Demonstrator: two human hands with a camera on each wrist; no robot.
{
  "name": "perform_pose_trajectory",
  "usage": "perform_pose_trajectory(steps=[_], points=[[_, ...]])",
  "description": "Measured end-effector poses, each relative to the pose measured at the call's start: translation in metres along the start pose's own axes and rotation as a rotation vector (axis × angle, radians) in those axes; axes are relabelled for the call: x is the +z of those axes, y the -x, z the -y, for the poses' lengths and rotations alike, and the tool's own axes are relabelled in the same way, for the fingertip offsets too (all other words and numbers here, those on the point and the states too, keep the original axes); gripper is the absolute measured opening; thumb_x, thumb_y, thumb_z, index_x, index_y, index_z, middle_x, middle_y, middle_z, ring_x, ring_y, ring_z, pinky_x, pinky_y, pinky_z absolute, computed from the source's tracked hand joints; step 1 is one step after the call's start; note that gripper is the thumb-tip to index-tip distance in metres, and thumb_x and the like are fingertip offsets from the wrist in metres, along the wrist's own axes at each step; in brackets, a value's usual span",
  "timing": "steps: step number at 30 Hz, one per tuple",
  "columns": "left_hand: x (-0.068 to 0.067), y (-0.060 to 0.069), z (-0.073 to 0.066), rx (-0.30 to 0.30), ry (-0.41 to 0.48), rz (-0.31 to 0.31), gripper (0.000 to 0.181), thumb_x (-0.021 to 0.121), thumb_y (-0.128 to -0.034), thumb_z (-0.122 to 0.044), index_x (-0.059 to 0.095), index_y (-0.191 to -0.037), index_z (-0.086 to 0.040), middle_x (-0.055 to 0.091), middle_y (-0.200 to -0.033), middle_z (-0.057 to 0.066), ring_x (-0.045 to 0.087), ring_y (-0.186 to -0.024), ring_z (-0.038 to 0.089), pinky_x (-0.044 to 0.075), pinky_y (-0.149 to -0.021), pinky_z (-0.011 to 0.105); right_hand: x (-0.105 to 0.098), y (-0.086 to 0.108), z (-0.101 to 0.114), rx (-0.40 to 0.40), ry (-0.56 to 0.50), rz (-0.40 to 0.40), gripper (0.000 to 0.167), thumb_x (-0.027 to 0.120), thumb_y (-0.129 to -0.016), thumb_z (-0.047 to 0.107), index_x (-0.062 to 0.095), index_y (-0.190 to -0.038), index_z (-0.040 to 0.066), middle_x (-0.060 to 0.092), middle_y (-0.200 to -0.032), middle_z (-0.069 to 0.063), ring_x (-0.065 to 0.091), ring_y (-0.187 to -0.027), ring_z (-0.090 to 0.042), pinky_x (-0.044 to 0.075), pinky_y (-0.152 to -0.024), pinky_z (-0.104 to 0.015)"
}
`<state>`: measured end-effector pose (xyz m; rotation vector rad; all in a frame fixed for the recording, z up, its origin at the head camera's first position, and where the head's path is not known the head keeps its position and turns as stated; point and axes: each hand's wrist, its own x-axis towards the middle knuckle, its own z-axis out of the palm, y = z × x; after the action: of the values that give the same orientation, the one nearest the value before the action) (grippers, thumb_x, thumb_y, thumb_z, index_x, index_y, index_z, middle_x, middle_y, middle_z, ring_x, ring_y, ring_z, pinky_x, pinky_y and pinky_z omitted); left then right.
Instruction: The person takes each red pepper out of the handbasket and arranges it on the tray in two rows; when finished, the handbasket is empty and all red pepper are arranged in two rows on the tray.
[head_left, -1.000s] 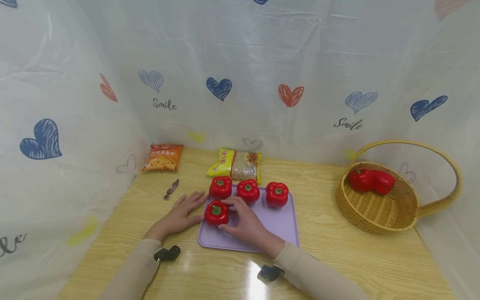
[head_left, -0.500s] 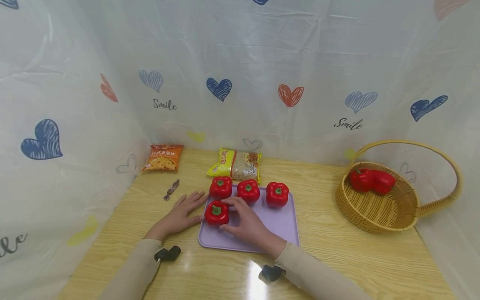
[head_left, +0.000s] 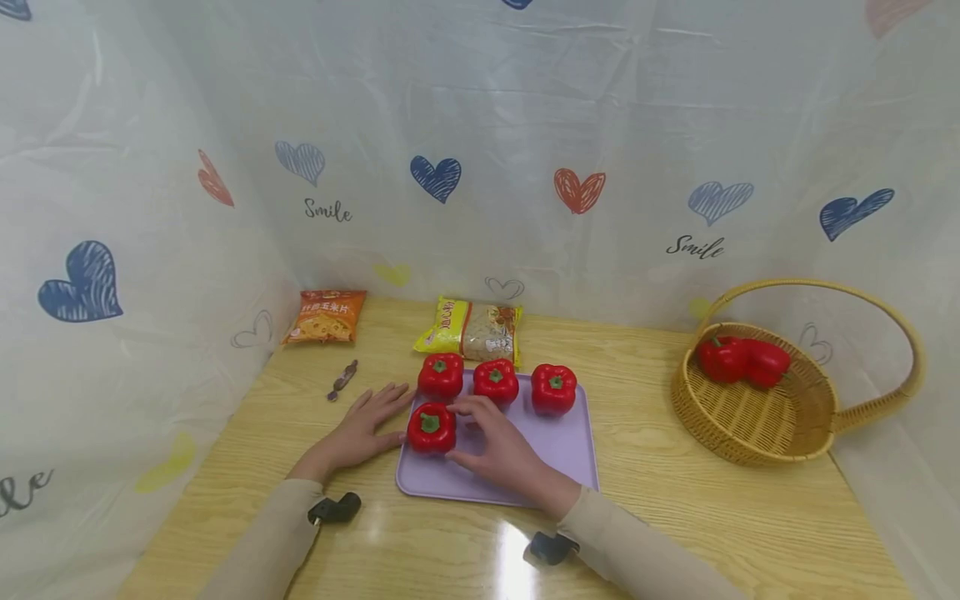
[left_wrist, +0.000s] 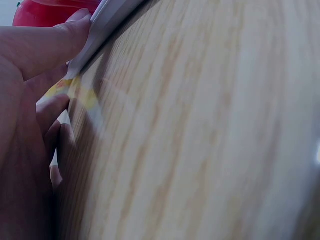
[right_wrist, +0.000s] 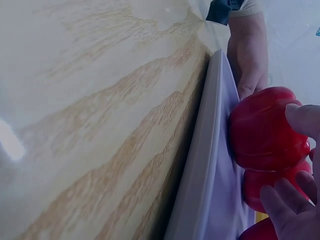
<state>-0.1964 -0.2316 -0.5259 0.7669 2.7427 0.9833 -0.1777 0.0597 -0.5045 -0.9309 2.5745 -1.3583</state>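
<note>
Right grip [head_left: 497,443] slightly back from pepper [head_left: 431,430]

Glossy red peppers [head_left: 431,440] with green stems [head_left: 430,423]; a plain lilac tray [head_left: 558,454]; a yellowish wood-grain bench [head_left: 637,400]; a woven tan basket [head_left: 714,432]; one orange packet [head_left: 326,318], one yellow-and-red bag [head_left: 453,319]; beige sleeves [head_left: 262,542]; a whitish curtain [head_left: 495,83] patterned with blue, red and yellow hearts [head_left: 435,179].

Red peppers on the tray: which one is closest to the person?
The near-left pepper, with the left hand and right hand either side of it; the other three peppers stand behind, along the far side of the tray.
</note>
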Motion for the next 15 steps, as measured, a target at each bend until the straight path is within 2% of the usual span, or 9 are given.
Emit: perform_pose_trajectory(steps=[4, 9, 15], points=[[0.0, 0.0, 0.0, -0.001, -0.001, -0.001, 0.071, 0.066, -0.0978, -0.036, 0.038, -0.158, -0.01, 0.032, -0.164, 0.017, 0.017, -0.153, 0.043, 0.001, -0.122, 0.064, -0.003, 0.003, -0.001, -0.01, 0.017, 0.001, 0.06, 0.083, -0.087, 0.02, 0.055, -0.139, 0.016, 0.051, -0.143, 0.001, 0.057, -0.127, -0.019, 0.052, -0.103, -0.033], [0.0, 0.001, -0.001, -0.001, -0.002, -0.001, 0.071, 0.066, -0.098, -0.036, 0.038, -0.158, -0.01, 0.031, -0.164, 0.017, 0.017, -0.153, 0.043, 0.001, -0.122, 0.063, -0.01, 0.008, -0.001, 0.015, 0.04, -0.003, 0.059, 0.083, -0.087, 0.024, 0.055, -0.14, 0.02, 0.052, -0.141, 0.006, 0.056, -0.127, -0.014, 0.052, -0.103, -0.032], [0.0, 0.001, -0.001, 0.003, -0.008, -0.003, 0.07, 0.065, -0.0982, -0.035, 0.038, -0.158, -0.01, 0.032, -0.164, 0.017, 0.017, -0.153, 0.043, 0.001, -0.122, 0.064, -0.021, 0.015, -0.002, 0.053, 0.044, -0.012, 0.057, 0.082, -0.088, 0.023, 0.056, -0.139, 0.02, 0.054, -0.137, 0.009, 0.06, -0.123, -0.018, 0.053, -0.102, -0.034]])
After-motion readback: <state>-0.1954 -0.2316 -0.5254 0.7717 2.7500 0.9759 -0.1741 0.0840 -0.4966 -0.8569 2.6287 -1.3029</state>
